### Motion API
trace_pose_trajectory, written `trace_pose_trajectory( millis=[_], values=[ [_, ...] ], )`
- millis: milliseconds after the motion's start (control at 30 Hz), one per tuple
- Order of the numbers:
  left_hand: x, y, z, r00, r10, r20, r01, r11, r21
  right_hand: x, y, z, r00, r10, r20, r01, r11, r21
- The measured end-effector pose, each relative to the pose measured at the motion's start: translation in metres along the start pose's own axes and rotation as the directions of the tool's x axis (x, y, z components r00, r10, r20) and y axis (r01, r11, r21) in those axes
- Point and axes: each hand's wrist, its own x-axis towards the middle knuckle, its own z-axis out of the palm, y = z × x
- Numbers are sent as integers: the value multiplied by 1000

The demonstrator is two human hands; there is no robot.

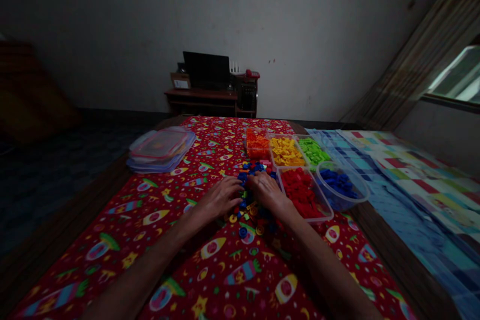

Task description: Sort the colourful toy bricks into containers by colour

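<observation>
1. Lying loose between the two hands, the mixed pile of small pieces (243, 205) sits on the counter (393, 255), over a red patterned cloth (210, 265). Blue dominates, with yellow, green and red among it.
2. They look like moulded plastic, so each should be light, stiff and hard to break, though smooth enough to slip from a careless pinch.
3. Block-shaped ones would best be taken across two opposite sides; a round one, such as the blue wheel (243, 232) at the near edge, by its rim. Tangled neighbours may drag along.
4. The left hand (222, 196) is at the pile's left side, its grip curled with the fingers slightly apart; whether it pinches anything, I cannot tell.
5. The right hand (265, 192) reaches over the pile from the right, fingers bent down. Their tips are hidden, so I cannot tell whether that grip is closed.
6. Just right of the pile is a clear tub (325, 206) of red pieces (299, 186); beyond are orange (257, 142), yellow (285, 151) and green pieces (313, 150), with a round bowl (363, 193) of blue pieces (338, 182) rightmost.
7. Stacked lids (161, 145) lie farther off, leftward.
</observation>
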Motion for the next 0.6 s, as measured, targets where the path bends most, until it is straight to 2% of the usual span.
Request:
trace_pose_trajectory(
  millis=[167, 367, 500, 600],
  values=[
    [-3, -12, -3, 993, -117, 26, 116, 992, 41, -3, 1, -4, 999, 35, 40, -34, 999, -30],
    [0, -20, -19, 948, -312, 56, 315, 948, -51, -1, 1, -13, 991, 71, 113, -66, 997, -42],
    [2, -25, -23, 914, -406, -17, 396, 901, -177, 3, -4, -20, 994, 79, 81, -76, 997, -33],
    [1, -31, -24, 899, -438, -10, 418, 865, -276, 10, -13, -17, 999, 26, 30, -27, 999, 24]
  ],
)
